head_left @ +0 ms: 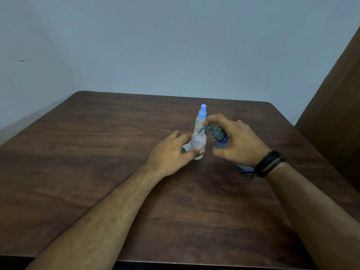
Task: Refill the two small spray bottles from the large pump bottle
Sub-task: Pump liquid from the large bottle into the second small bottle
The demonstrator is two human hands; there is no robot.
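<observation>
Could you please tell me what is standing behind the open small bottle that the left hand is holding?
A second small spray bottle with its blue cap on stands behind the open bottle. Its base is hidden.

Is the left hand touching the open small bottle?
Touching. Head view: the left hand wraps the open small bottle, thumb across its lower front.

Single view, taken from a camera worn on the person's head. It faces forward and down across a brown wooden table [97, 172] toward a pale blue-grey wall [175, 45] behind it. Wide-angle lens; the table edges bow slightly. Both forearms enter from the bottom edge, and the hands sit near frame centre at arm's reach. No second view to compare.
</observation>
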